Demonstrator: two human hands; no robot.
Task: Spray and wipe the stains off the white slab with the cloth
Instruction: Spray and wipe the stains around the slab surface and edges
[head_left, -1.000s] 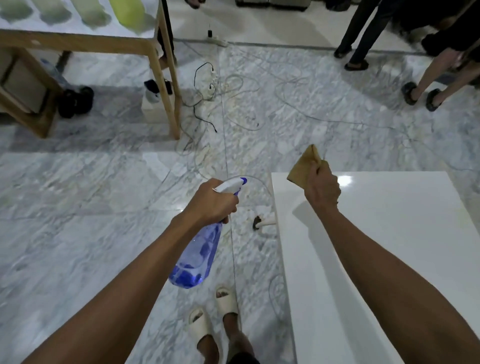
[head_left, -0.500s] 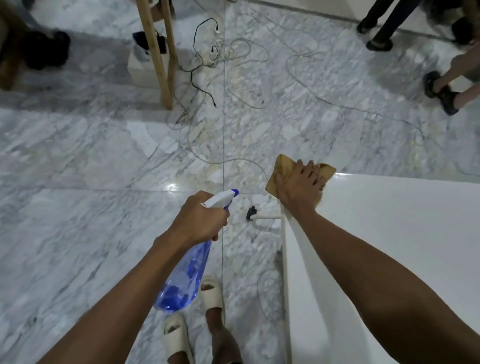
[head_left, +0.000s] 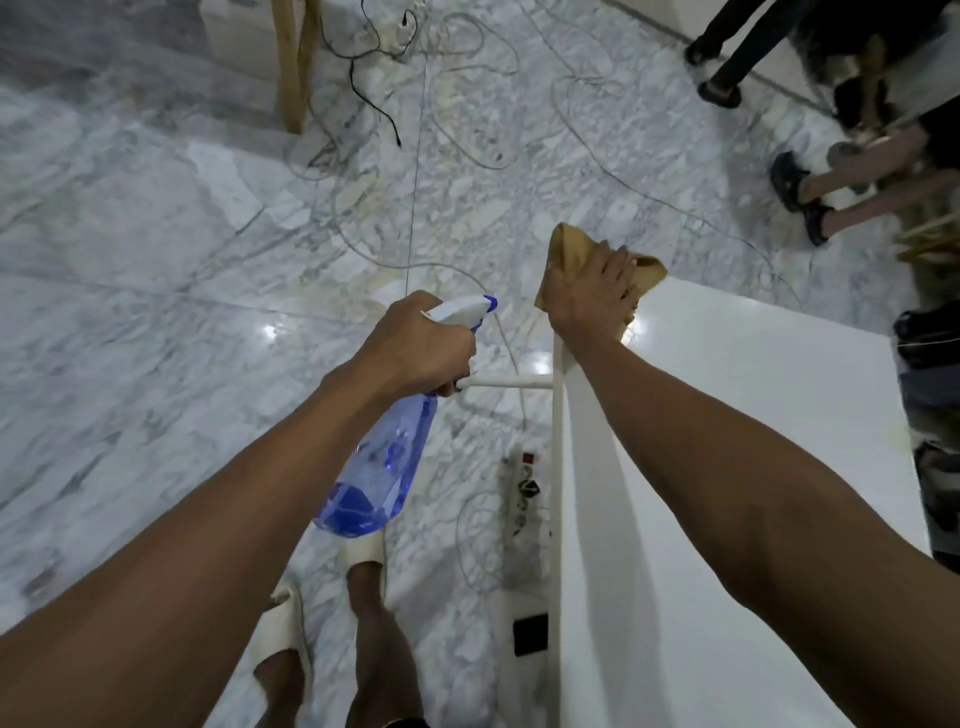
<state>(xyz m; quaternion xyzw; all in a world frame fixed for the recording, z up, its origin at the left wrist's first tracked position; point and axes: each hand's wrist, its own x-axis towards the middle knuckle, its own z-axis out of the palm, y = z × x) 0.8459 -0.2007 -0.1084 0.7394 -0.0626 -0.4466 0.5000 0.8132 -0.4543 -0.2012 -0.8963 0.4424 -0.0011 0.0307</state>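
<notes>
A right hand (head_left: 592, 296) presses a soft, limp cloth (head_left: 563, 249) flat onto the far corner of the glossy, likely slippery white slab (head_left: 727, 395), while the left hand (head_left: 415, 345) grips a light spray bottle (head_left: 379, 467) by its neck.

The white slab (head_left: 727, 467) is being seen as a glossy, flat surface with its left edge running toward the viewer. The tan cloth (head_left: 566, 249) (crumpled, with corners sticking out) is being pressed flat onto the slab's far left corner. The spray bottle (head_left: 379, 467), translucent blue with a white and blue nozzle, is being held tilted off the slab's left side, its base lowest.
</notes>
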